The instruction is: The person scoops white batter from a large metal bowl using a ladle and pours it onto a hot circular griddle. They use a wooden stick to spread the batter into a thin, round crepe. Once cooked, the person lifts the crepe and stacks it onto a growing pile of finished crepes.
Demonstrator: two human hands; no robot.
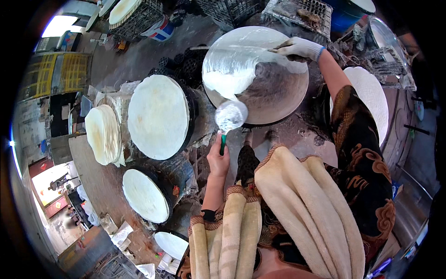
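My left hand (218,158), bare, grips the green handle of a ladle (231,115), its round bowl shiny and wet with white batter. The bowl is over the near edge of a big round griddle (278,100). White batter (227,81) covers the griddle's far and left part in a wet, uneven sheet; the near right part is bare and dark. A white work glove covers my right hand (297,49), which is closed above the griddle's far right. From it a thin, light scraper stick (241,47) reaches left across the batter and past the rim.
More round griddles with pale sheets stand to the left (159,116) and near left (145,195), another at the right (371,93). A stack of thin round sheets (103,135) lies at far left. Black honeycomb briquettes (169,63) sit behind; crates (302,16) stand at the back.
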